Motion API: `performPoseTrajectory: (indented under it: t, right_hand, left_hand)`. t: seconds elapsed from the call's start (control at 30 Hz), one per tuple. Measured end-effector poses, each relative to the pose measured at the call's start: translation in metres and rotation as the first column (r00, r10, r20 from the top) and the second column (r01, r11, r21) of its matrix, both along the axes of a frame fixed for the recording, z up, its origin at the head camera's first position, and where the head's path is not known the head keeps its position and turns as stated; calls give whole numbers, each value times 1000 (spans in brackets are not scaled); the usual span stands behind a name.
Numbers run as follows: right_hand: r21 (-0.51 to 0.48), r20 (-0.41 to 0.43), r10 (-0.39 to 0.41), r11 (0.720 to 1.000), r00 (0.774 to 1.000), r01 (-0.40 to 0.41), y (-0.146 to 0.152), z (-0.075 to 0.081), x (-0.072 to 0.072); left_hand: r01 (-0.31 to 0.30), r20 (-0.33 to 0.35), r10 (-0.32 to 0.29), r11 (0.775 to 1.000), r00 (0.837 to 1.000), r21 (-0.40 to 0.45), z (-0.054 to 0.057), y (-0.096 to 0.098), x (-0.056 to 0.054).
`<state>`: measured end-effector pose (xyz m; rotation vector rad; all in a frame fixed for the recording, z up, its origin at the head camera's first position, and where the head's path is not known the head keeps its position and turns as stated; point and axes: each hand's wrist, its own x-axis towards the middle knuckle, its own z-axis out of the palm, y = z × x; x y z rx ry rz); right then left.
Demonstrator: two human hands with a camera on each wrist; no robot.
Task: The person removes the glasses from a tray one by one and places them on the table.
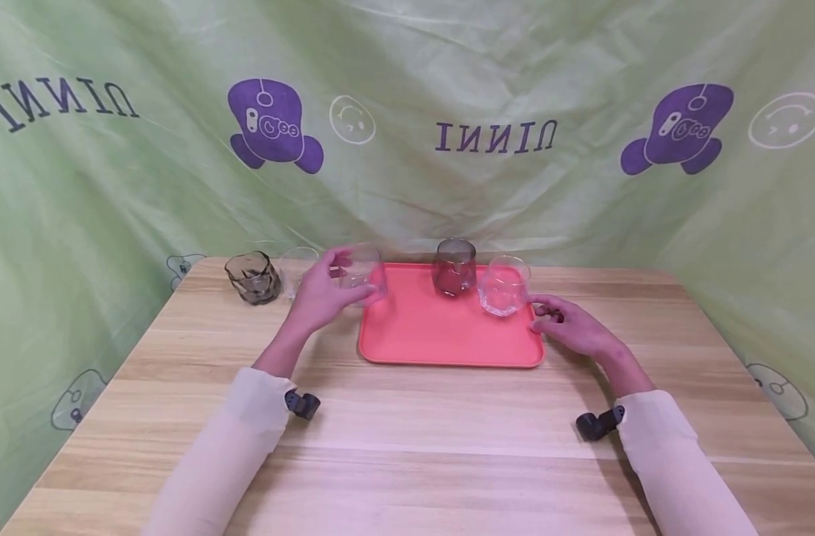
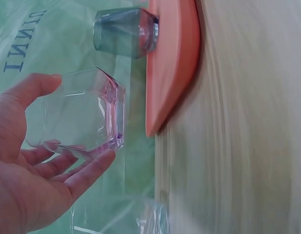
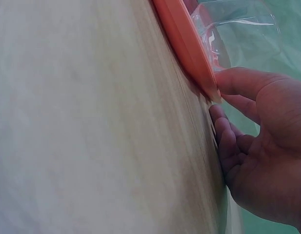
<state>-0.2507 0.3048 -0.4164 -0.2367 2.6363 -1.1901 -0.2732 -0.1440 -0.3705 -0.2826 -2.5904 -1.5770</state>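
My left hand [image 1: 323, 294] grips a clear faceted glass [image 2: 74, 112], thumb on one side and fingers round the other. This glass is raised near the left edge of a red tray [image 1: 447, 335]. At the tray's right edge is my right hand [image 1: 574, 327], its thumb and forefinger holding the rim while the other fingers curl in close to the tabletop. On the tray stand a dark tinted glass [image 1: 455, 268] at the back and a clear glass [image 1: 504, 286] at the back right, near the right fingertips.
Left of the tray, a smoky dark glass [image 1: 254, 278] stands on the wooden table [image 1: 407, 447]. Beside it is another clear glass [image 1: 293, 264], partly hidden behind my left hand. A green printed curtain [image 1: 394, 193] hangs right behind the table's back edge.
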Motion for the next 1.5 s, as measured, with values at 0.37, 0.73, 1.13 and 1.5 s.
performPoseTrajectory:
  t: [0.37,0.73,1.13,1.5]
  right_hand:
    - [-8,-5,3,1000,1000,-3,1,-1,-1]
    - [-9,-7,7,1000,1000,-7,2,0,-2]
    - [-17,-10,12,1000,1000,-12,1,1,-2]
    - [-17,-10,9,1000,1000,-9,-2,3,1]
  left_hand:
    - [9,0,-9,999,1000,-51,4,-31,13]
    - [31,7,-30,992,1000,-119,3,-57,23]
    - [37,33,-34,994,999,-100,1,-84,42]
    - [14,28,-11,992,1000,-124,5,-108,56]
